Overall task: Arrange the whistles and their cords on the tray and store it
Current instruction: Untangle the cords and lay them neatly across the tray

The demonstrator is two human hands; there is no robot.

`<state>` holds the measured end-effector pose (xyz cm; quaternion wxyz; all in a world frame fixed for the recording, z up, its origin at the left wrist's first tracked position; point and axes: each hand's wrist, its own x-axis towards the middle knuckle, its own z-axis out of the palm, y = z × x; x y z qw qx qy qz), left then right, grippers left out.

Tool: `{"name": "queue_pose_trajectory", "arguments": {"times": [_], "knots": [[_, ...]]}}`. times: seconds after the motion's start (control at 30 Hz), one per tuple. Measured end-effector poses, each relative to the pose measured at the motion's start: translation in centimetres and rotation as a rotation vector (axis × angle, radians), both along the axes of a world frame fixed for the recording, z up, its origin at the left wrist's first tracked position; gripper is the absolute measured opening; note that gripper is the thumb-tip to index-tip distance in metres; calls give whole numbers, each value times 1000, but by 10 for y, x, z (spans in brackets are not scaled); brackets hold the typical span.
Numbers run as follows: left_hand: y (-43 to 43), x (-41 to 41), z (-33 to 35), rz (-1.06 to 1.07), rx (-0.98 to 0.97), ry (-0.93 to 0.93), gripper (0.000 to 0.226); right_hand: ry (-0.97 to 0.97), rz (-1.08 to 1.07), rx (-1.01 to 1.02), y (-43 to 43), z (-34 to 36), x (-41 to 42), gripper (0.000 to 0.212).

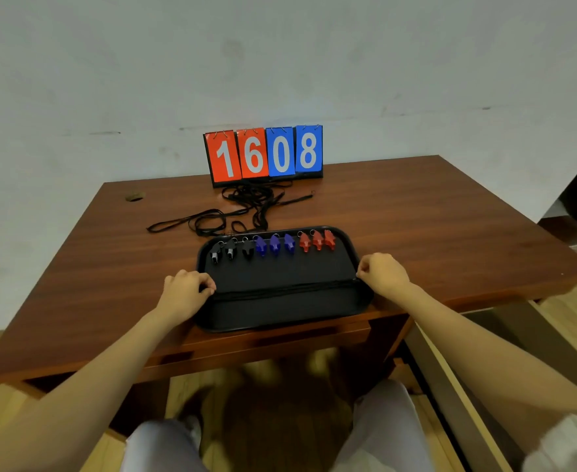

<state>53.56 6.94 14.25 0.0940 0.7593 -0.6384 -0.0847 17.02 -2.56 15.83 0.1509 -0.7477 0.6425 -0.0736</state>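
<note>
A black tray (280, 315) lies at the table's near edge. Along its far side stand three black whistles (230, 250), three blue whistles (275, 245) and three red whistles (317, 240) in a row. A black cord (283, 290) is stretched straight across the tray's middle. My left hand (186, 291) pinches its left end at the tray's left rim, and my right hand (382, 272) pinches its right end at the right rim. A tangle of black cords (246, 206) lies on the table behind the tray.
A flip scoreboard (264, 155) reading 1608 stands at the back of the brown wooden table (416, 226), against the wall. A small hole (134, 197) marks the table's far left. Wooden floor and a step lie to the right.
</note>
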Motion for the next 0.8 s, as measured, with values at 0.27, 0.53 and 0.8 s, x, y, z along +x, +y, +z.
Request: {"name": "queue_pose_trajectory", "arguments": {"times": [0.27, 0.53, 0.8], "knots": [[7, -3, -6, -37, -49, -72, 23, 5, 49, -100, 4, 0, 2, 22], [12, -9, -12, -113, -41, -68, 25, 100, 294, -25, 13, -10, 6, 31], [23, -10, -18, -90, -169, -18, 15, 103, 279, -80, 14, -16, 1, 26]]}}
